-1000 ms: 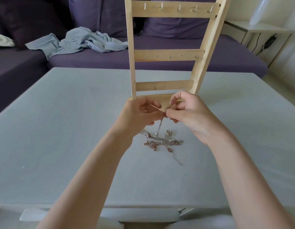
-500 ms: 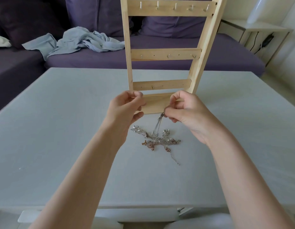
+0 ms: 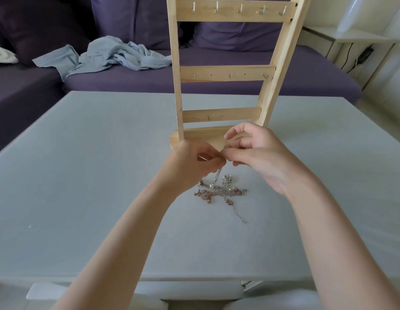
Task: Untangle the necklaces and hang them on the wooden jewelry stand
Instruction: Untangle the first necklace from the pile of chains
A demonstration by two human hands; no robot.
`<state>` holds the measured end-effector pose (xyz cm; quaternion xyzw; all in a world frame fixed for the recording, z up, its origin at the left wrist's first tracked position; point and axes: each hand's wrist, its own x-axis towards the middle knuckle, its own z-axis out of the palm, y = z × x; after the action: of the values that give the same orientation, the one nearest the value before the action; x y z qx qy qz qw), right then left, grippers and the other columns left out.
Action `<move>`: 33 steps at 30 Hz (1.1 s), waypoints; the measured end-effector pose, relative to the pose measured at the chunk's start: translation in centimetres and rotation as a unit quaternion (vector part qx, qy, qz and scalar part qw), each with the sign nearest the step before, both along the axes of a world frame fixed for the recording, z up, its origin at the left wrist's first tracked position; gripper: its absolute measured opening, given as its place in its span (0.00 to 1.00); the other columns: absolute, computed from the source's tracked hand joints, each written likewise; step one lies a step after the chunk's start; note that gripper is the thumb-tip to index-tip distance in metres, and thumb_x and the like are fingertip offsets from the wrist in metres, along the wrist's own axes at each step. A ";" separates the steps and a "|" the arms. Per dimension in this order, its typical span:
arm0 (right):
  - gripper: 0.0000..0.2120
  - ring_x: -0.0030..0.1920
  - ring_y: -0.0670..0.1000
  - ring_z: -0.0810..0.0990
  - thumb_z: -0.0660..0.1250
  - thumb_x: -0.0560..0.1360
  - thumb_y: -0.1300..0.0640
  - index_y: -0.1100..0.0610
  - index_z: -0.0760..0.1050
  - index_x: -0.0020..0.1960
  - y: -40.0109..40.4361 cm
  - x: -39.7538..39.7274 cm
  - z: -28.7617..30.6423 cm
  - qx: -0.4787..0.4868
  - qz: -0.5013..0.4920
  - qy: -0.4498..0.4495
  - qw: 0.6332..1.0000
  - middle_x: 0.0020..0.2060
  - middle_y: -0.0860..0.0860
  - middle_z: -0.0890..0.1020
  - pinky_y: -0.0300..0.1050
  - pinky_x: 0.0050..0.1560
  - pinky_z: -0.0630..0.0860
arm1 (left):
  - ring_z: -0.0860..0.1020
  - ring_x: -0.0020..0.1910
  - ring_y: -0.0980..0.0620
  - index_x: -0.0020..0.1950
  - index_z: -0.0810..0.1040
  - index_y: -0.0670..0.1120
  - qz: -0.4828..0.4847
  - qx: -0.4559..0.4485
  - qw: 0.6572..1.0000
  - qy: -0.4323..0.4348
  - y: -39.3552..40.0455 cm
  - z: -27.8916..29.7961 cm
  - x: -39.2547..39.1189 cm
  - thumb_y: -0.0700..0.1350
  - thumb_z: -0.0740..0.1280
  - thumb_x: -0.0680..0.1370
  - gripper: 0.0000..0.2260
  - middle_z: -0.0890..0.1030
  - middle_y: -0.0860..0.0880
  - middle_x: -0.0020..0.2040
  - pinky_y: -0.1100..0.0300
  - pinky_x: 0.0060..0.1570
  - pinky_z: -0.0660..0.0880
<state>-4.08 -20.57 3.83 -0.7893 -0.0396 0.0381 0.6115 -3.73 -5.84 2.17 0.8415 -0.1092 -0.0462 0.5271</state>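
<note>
Early stage; necklaces lying knotted on table, just before wooden jewelry stand; hooks all bare; left hand and right hand both pinching one raised strand; untangling, hanging all remaining.

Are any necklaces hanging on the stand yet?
None. Every visible hook on the wooden stand is bare; the tangled necklaces lie on the table.
</note>
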 end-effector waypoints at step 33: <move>0.10 0.29 0.47 0.71 0.63 0.71 0.73 0.59 0.73 0.41 -0.1 -0.4 0.7 0.147 -0.018 0.057 0.987 0.30 0.53 0.74 0.36 0.34 0.71 | 0.79 0.30 0.58 0.46 0.79 0.44 -0.008 -0.153 0.977 0.150 1.2 2.0 -0.6 0.44 0.64 0.78 0.06 0.84 0.51 0.38 0.69 0.26 0.68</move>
<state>-4.49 -20.72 4.55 -0.6880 0.0041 0.0662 0.7226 -4.31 -4.60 4.18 0.7337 -0.0413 -0.1585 0.6595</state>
